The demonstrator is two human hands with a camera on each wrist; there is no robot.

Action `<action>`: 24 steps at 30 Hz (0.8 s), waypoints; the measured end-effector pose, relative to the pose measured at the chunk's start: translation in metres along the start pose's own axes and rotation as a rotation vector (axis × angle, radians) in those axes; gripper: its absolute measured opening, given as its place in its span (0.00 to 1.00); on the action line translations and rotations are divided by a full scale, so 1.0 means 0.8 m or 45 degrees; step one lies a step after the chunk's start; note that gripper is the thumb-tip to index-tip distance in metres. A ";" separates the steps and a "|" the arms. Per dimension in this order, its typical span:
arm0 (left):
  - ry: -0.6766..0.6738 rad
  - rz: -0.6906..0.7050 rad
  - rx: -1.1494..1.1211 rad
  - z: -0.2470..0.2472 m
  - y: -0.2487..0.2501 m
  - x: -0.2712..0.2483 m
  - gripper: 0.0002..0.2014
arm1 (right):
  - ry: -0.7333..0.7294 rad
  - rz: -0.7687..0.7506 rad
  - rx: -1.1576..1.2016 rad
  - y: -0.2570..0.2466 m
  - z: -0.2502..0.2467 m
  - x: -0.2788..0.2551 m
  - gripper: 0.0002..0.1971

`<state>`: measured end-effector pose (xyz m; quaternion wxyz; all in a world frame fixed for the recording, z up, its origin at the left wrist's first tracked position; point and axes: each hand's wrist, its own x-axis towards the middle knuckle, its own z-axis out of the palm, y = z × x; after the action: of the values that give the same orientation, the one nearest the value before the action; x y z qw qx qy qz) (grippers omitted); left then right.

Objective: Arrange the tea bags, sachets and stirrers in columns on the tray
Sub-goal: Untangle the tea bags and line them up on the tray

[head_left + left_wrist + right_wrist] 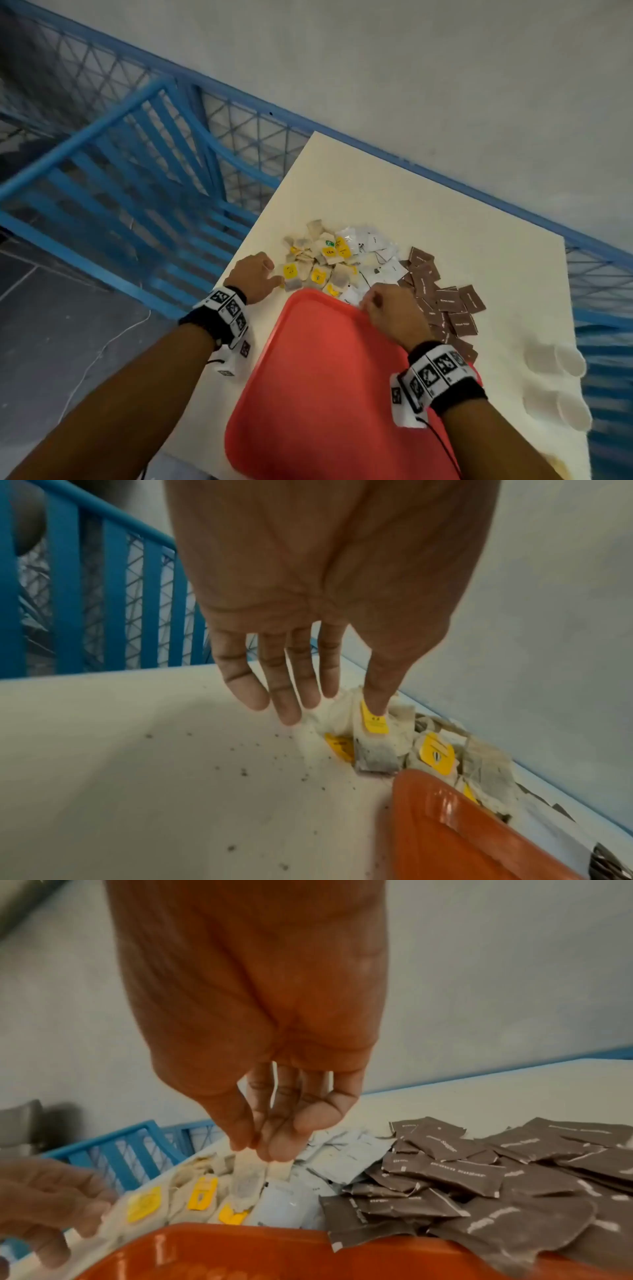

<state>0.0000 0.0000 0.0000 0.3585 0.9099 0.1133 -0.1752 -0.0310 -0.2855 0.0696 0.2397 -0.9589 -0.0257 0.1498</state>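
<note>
Because the red tray point(318, 377) is bare in the head view, the sorting has, I think, not started. All items lie beyond its far rim on the table point(445, 205): tea bags point(318, 260), white sachets point(376, 253) and brown sachets point(445, 301), the three heaps touching each other. I see no stirrers. The heaps overlap, so one pull could drag neighbours and mix the kinds.

From the left wrist, the left hand point(308, 615) is spread with straight fingers point(284, 696), and its thumb touches a yellow tag point(375, 721). Dark crumbs point(243, 772) lie on the table; perhaps a bag leaks, and rough handling could tear more.

From the right wrist, the right hand point(260, 1031) has its fingertips point(277, 1145) pressed together, pinching the top of one tea bag point(245, 1185). Thin paper held by a corner may rip, or its string may catch another bag.
</note>
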 end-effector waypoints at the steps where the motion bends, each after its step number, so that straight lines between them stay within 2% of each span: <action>1: 0.003 0.004 -0.019 0.005 0.001 0.007 0.18 | 0.029 0.013 0.010 -0.002 0.004 0.013 0.08; 4: -0.025 0.015 0.019 0.009 0.015 0.017 0.24 | 0.107 0.087 0.019 -0.016 0.005 0.043 0.07; 8: -0.037 -0.002 0.091 0.012 0.026 0.024 0.12 | 0.104 0.141 0.027 -0.026 0.009 0.064 0.06; 10: -0.047 -0.007 0.064 0.008 0.028 0.026 0.09 | 0.100 0.117 0.008 -0.035 0.009 0.075 0.05; 13: -0.010 0.060 -0.013 -0.009 0.030 0.016 0.09 | 0.074 0.011 -0.084 -0.045 0.009 0.091 0.04; 17: 0.069 0.086 -0.139 -0.033 0.027 -0.007 0.10 | 0.015 -0.161 -0.250 -0.052 0.016 0.104 0.12; 21: 0.062 0.075 -0.223 -0.036 0.022 -0.023 0.12 | -0.033 -0.326 -0.479 -0.063 0.033 0.114 0.22; 24: 0.035 0.034 -0.262 -0.032 0.021 -0.029 0.12 | -0.091 -0.459 -0.608 -0.070 0.040 0.123 0.24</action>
<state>-0.0100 0.0039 0.0367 0.4509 0.8719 0.1235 -0.1455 0.0543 -0.2098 0.0414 0.0293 -0.9623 -0.2382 0.1281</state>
